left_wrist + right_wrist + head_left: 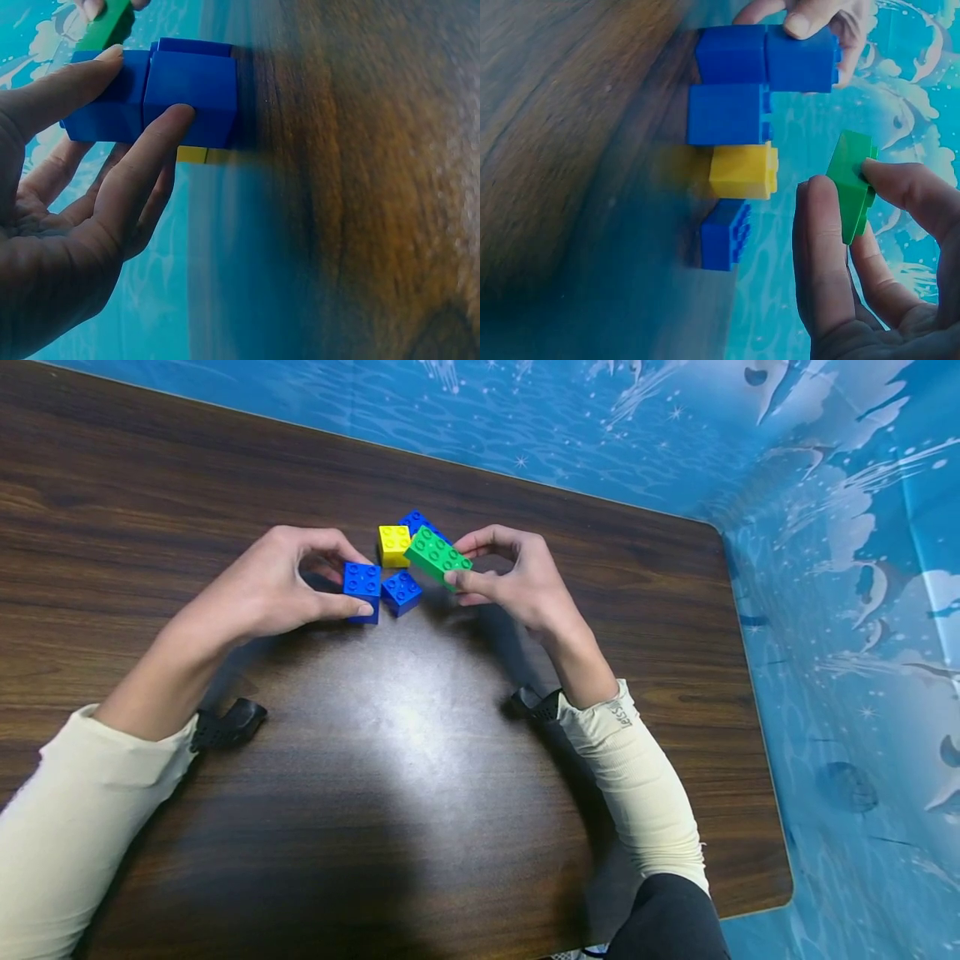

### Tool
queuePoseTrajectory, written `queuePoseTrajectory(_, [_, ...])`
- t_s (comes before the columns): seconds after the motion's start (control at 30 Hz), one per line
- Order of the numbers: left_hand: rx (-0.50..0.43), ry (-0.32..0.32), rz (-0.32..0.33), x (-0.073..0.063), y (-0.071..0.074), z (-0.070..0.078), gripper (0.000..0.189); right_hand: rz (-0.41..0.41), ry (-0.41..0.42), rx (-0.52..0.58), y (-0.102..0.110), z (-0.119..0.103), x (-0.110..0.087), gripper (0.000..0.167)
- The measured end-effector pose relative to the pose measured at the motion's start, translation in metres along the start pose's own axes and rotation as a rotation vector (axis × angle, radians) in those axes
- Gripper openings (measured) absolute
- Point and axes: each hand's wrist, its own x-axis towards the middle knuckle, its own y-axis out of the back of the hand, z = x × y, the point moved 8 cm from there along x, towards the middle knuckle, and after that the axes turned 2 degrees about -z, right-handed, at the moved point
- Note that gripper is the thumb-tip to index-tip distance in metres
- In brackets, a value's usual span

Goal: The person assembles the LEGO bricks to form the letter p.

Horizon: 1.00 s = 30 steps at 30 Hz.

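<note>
My left hand [272, 583] grips a stack of two square blue bricks [362, 580], thumb on the near side and fingers on the far side. The left wrist view shows the stack's lower brick [192, 94] low over the tabletop. Between thumb and fingers, my right hand [529, 578] pinches a long green brick [435, 553], studs up, raised above the table in the right wrist view. Just right of the stack sits a single square blue brick [402, 594]. Behind it stands a yellow brick [393, 547]. A longer blue brick [416, 520] is partly hidden by the green one.
The dark wood table [465, 827] has a bright glare patch at its middle. A blue sea-patterned sheet [525, 418] borders the back and right edges. Black wrist straps with small mounts [232, 724] hang under both forearms.
</note>
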Motion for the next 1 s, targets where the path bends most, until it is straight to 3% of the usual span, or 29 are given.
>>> queuePoseTrajectory(0.5, [-0.021,0.024,-0.015,0.001,0.000,-0.003,0.040,-0.074,0.058,0.043,-0.023,-0.018,-0.001,0.029])
queuePoseTrajectory(1.0, [-0.014,0.032,-0.039,0.002,0.000,-0.005,0.039,-0.175,0.044,0.042,-0.048,-0.021,0.004,0.029])
